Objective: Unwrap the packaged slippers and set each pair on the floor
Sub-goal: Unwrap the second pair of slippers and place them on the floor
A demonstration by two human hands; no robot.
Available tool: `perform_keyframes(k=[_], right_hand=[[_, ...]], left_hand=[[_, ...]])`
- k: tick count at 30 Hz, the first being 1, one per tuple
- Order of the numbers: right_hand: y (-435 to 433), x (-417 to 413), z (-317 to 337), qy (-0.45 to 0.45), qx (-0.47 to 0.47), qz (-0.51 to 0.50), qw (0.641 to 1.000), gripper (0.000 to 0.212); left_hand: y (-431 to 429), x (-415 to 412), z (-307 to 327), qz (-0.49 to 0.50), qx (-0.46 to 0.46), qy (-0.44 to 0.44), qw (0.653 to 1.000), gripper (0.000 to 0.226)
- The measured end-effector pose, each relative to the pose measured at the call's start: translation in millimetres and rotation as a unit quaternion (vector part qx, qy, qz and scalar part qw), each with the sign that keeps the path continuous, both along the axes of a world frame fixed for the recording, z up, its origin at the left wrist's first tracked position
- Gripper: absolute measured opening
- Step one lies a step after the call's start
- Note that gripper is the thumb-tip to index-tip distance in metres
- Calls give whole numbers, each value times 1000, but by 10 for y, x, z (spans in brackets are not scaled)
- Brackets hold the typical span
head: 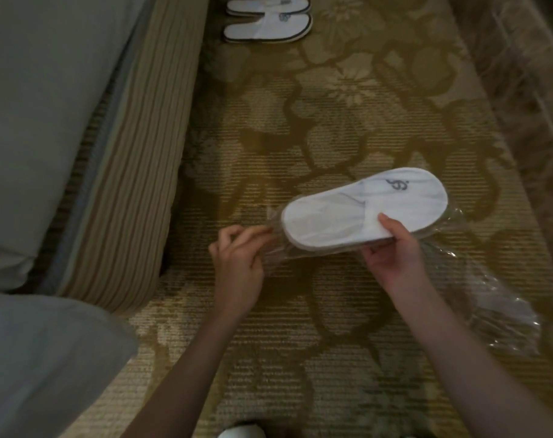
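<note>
While the left hand (237, 263) pinched the end of the clear wrapper (276, 248) at mid-frame, the right hand (392, 251) gripped the packaged slippers (363, 210), white with a grey logo, above the floor (300, 343). An unwrapped pair (265, 20) lay side by side at the frame's top.

your right hand (395, 251) grips the packaged slippers (365, 208) from below, thumb on top, holding them above the patterned carpet (300, 311). your left hand (237, 260) pinches the clear wrapper (276, 230) at the heel end. an unwrapped pair (265, 18) lies on the carpet near the top, just beside the striped bed base (136, 184). an empty plastic bag (502, 311) lies at right.
</note>
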State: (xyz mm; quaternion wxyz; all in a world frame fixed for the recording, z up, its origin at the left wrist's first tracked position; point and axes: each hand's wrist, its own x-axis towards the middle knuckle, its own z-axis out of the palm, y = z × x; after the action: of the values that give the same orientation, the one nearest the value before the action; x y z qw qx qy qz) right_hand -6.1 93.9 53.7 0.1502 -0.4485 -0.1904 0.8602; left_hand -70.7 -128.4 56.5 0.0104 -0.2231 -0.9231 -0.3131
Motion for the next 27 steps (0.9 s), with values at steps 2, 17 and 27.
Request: perform_keyframes(k=[2,17,27], right_hand=[[5,11,5,-2,1,-3,1000,27],[-27,9,45,1,9,-25,1000,27],[86,27,59,34,33,-48,998,35]], left_hand=[[0,-7,-27,4,-23,-1,1000,51],[-51,-32,18,153,249,-170,941,10],[-62,-199,196,173,304,-141,926,12]])
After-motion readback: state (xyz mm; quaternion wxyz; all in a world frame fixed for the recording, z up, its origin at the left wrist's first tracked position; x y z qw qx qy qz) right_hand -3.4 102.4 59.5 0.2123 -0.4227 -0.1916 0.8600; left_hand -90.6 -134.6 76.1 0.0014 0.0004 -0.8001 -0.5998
